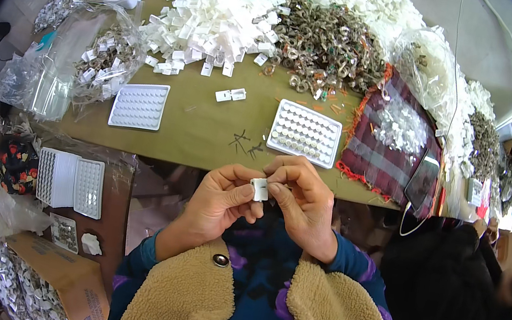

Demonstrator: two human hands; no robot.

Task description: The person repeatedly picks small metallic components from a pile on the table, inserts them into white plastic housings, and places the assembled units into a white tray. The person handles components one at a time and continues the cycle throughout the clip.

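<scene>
Just past the table's near edge, my left hand (222, 198) pinches a small white plastic housing (260, 190) with a dark slit in its face. The thumb and fingers of my right hand (301, 198) close on its upper right corner. Whether a smaller part is between those fingertips is hidden. Beyond my hands stands a white tray (335, 147) with rows of small round white pieces. To the left lies another white tray (115, 121) with rows of small cups. An opened white housing (231, 95) sits between and beyond the trays.
A heap of white housings (217, 22) and a pile of clear and brown small parts (333, 42) cover the far table. At right, a plaid cloth (362, 156) bears clear pieces and a cabled phone (423, 178). A person in black (442, 287) sits right; stacked trays (56, 178) stand left.
</scene>
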